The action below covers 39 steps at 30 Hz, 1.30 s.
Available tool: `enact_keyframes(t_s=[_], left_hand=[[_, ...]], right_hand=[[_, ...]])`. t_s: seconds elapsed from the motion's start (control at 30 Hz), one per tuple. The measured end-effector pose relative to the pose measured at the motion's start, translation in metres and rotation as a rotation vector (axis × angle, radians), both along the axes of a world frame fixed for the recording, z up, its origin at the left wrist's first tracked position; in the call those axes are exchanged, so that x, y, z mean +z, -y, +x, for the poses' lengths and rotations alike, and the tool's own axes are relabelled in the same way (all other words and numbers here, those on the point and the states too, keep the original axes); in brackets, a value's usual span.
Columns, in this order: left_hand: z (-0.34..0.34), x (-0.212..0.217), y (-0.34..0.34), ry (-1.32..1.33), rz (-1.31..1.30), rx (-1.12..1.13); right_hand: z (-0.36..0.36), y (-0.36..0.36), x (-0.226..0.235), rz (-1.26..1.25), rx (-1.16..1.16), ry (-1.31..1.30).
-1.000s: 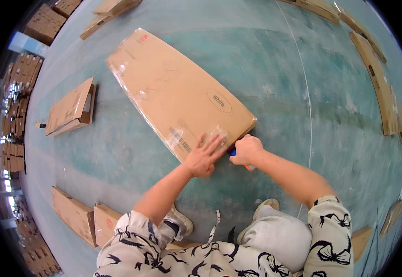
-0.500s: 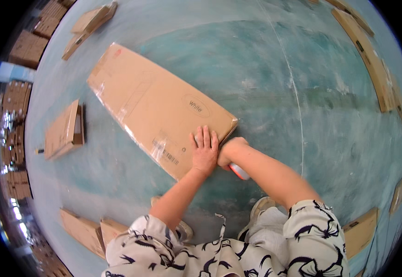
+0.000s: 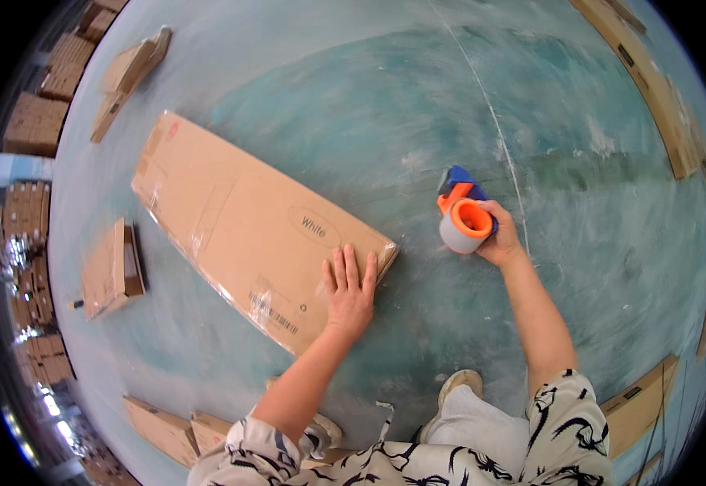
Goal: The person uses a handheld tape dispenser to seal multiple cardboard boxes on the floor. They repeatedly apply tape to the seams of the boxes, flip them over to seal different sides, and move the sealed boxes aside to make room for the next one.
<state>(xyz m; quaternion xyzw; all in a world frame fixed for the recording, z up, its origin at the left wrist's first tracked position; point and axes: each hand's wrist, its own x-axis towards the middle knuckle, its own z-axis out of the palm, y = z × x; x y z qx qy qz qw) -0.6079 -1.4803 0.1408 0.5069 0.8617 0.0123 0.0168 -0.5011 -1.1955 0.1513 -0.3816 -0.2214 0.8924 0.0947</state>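
A long flat cardboard box (image 3: 239,223) lies on the green floor, running from upper left to its near end at the centre. My left hand (image 3: 349,290) presses flat on that near end, fingers spread, beside a printed label. My right hand (image 3: 499,236) is lifted to the right of the box and grips a tape dispenser (image 3: 462,215) with an orange core, a grey roll and a blue handle. Clear tape shines along the box's edges.
A smaller open cardboard box (image 3: 110,271) sits at the left. Flattened cartons (image 3: 130,73) lie at the upper left, more cartons (image 3: 166,429) near my knees, and cardboard strips (image 3: 653,97) line the right side. Stacked boxes (image 3: 33,121) fill the far left rim.
My right hand has pulled the tape dispenser away from the box's near end, up and to the right. My left hand stays flat on the box.
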Motion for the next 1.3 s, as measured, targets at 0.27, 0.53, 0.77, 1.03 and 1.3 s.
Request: enact_keyframes(t_s=[0.27,0.53,0.77,1.03,1.3], left_hand=[[0.011,-0.005,-0.012,-0.001,0.045,0.182],[0.04,0.003,0.187,0.38,0.542,1.312],[0.027,-0.02,0.132,1.064,1.108,1.81],[0.027,-0.017,0.126,1.189,1.251,1.718],[-0.01,0.002,0.001,1.698,0.398,1.244]], right_hand=[[-0.045,-0.007,-0.028,-0.002,0.269,-0.05],[-0.087,-0.045,-0.025,0.115,0.466,-0.016],[-0.096,-0.021,-0.033,0.449,1.111,-0.255],[0.05,0.068,-0.04,0.604,0.635,-0.183],[-0.088,-0.045,-0.022,0.652,0.249,-0.151]])
